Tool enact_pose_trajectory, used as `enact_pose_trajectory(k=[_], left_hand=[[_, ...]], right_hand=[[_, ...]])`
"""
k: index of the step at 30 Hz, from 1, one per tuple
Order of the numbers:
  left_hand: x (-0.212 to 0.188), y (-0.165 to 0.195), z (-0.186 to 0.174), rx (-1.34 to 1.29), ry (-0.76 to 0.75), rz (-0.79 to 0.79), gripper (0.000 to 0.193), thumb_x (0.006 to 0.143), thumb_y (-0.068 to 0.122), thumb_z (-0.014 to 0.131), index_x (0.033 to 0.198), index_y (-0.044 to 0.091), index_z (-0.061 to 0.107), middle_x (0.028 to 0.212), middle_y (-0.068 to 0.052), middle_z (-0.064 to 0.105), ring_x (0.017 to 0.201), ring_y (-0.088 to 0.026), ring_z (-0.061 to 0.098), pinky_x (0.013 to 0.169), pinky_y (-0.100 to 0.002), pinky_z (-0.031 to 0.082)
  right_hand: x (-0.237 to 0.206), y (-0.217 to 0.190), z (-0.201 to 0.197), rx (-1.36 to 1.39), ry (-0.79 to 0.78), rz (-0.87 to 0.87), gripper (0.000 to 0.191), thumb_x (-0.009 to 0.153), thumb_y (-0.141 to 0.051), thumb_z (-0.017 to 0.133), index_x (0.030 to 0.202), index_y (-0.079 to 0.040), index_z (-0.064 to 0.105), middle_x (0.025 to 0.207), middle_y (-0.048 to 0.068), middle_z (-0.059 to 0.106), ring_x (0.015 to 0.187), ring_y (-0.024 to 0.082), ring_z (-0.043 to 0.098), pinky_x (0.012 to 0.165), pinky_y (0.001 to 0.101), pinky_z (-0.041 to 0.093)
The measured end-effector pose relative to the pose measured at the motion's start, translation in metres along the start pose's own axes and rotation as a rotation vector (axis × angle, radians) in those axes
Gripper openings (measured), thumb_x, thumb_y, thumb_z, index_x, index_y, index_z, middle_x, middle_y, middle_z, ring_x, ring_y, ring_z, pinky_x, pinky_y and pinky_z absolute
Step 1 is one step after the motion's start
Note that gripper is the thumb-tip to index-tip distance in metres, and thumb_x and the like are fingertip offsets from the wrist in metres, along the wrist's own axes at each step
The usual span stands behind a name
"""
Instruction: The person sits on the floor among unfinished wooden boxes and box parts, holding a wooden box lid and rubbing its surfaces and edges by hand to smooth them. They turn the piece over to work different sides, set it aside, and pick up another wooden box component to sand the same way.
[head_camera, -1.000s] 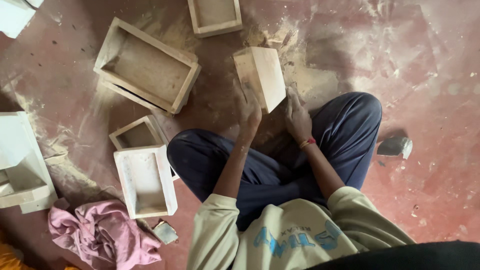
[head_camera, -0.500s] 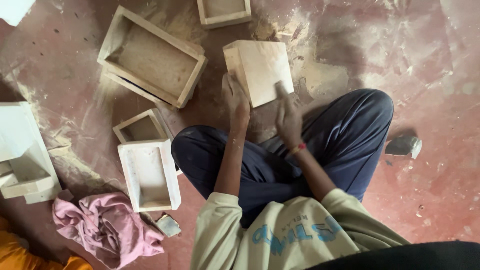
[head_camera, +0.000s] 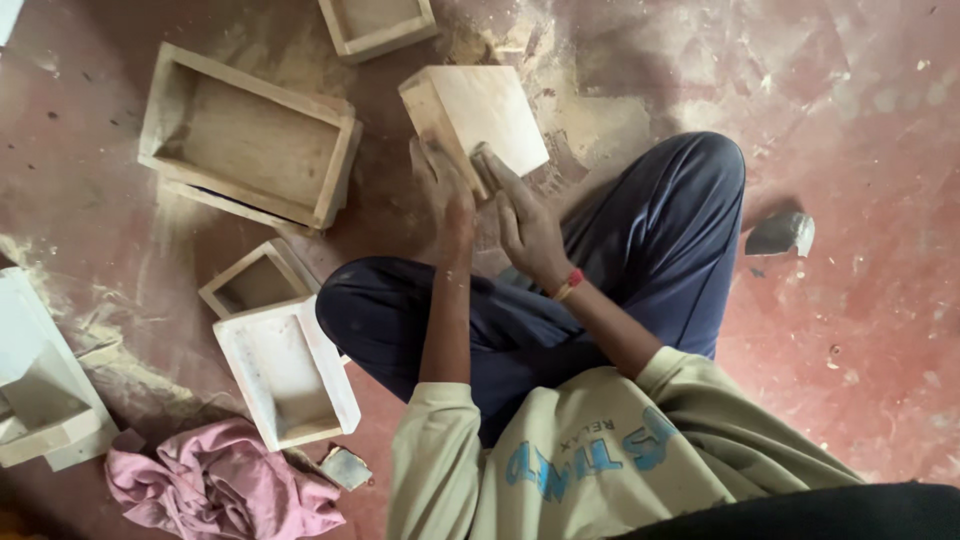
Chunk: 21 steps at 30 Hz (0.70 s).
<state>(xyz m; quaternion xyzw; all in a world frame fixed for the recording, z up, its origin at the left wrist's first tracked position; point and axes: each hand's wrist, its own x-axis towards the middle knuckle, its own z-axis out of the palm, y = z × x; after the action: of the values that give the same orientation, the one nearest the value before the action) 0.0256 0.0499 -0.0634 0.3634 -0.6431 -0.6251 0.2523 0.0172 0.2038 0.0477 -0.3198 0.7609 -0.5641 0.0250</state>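
Both hands had closed in on the pale square wooden box (head_camera: 480, 118): left hand (head_camera: 440, 185) gripped its near-left edge, right hand (head_camera: 522, 215) now pressed a small block against its side.

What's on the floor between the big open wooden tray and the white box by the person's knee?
In the head view, a small open wooden box lies between the large wooden tray and the white box, touching the white one, on the dusty floor.

Pale wood, red floor, dark blue trousers

The box (head_camera: 480, 115) is pale tan wood; beside it the floor (head_camera: 860, 120) is dusty reddish-brown. Below the box, trousers (head_camera: 640, 230) are dark blue, the wristband (head_camera: 569, 285) red, the cloth (head_camera: 215, 485) pink, the shirt (head_camera: 560, 460) beige with blue lettering.
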Motion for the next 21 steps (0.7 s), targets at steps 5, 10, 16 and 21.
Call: enact_pose_trajectory(k=[5, 10, 16, 21], left_hand=[[-0.011, 0.003, 0.011, 0.221, -0.024, 0.269, 0.059, 0.119, 0.038, 0.034, 0.152, -0.010, 0.036, 0.147, -0.035, 0.042, 0.132, -0.041, 0.042, 0.108, -0.048, 0.038], [-0.007, 0.015, 0.012, 0.083, -0.025, 0.103, 0.061, 0.118, 0.038, 0.035, 0.150, -0.014, 0.040, 0.142, -0.037, 0.047, 0.126, -0.043, 0.048, 0.105, -0.050, 0.042], [-0.008, 0.044, 0.011, 0.002, -0.107, 0.318, 0.068, 0.117, 0.040, 0.038, 0.158, -0.010, 0.017, 0.156, -0.030, 0.034, 0.142, -0.036, 0.039, 0.116, -0.045, 0.033], [-0.004, 0.066, 0.010, 0.069, 0.010, -0.384, 0.061, 0.109, 0.042, 0.033, 0.149, -0.002, 0.042, 0.132, -0.022, 0.062, 0.114, -0.031, 0.065, 0.093, -0.040, 0.055]], right_hand=[[0.004, 0.084, -0.010, -0.442, -0.005, 0.128, 0.036, 0.117, -0.019, 0.044, 0.153, -0.016, 0.048, 0.117, 0.016, 0.073, 0.093, 0.036, 0.072, 0.084, 0.0448, 0.059], [0.009, 0.108, -0.030, -0.517, -0.159, 0.481, 0.039, 0.109, -0.023, 0.049, 0.145, -0.015, 0.059, 0.122, 0.021, 0.072, 0.094, 0.040, 0.072, 0.079, 0.0478, 0.055], [0.028, 0.026, -0.051, -0.070, -0.039, 0.172, 0.039, 0.117, -0.020, 0.043, 0.150, -0.002, 0.054, 0.139, 0.026, 0.066, 0.124, 0.042, 0.068, 0.105, 0.0460, 0.053], [0.030, -0.001, -0.018, -0.065, -0.107, 0.057, 0.039, 0.118, -0.020, 0.038, 0.154, -0.009, 0.048, 0.139, 0.022, 0.070, 0.109, 0.028, 0.077, 0.100, 0.0436, 0.059]])
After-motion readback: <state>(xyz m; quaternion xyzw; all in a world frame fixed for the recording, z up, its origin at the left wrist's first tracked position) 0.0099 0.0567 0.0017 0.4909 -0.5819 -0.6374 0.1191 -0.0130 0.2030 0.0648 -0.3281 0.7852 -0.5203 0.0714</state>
